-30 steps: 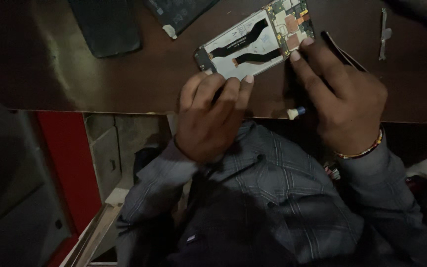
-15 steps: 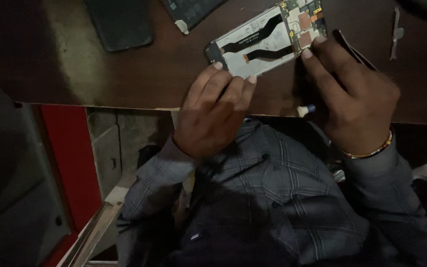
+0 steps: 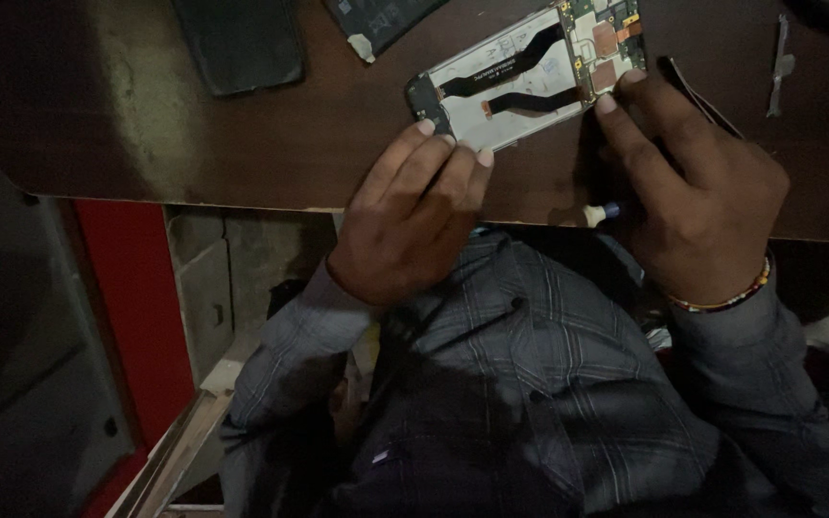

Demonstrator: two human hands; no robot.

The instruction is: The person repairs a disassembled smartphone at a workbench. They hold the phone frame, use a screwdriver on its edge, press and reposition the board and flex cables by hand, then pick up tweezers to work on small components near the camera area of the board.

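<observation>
Opened phone (image 3: 528,82): one. It lies flat on the tabletop (image 3: 242,144), back cover off, at the far middle of your view. Its long axis runs from near-left to far-right, tilted; the circuit-board end is far-right, the bare end near-left. Two black ribbon cables run lengthwise over the pale inner plate.

Left hand (image 3: 410,225): one. It sits on the near side of the phone, so the phone lies just beyond its fingertips. The fingers are gathered close together, tips touching the phone's near long edge toward the near-left end. You pinch nothing that shows; whether the thumb holds the edge from below cannot be told.

Right hand (image 3: 698,197): one. It lies to the right of the phone, fingers spread, the forefinger tip touching the board end. A thin dark tool (image 3: 698,94) shows past the fingers; whether your grip closes on it cannot be told. A beaded bracelet sits on this wrist.

Both hands touch the phone; the left covers the near-left end, the right the far-right end.

Small pale-and-blue piece (image 3: 602,212): one, at the near tabletop edge, just beside your right hand.

Dark flat slabs: two, far left of the phone, well apart from your hands.

Thin metal strip (image 3: 781,59): one, far right.
</observation>
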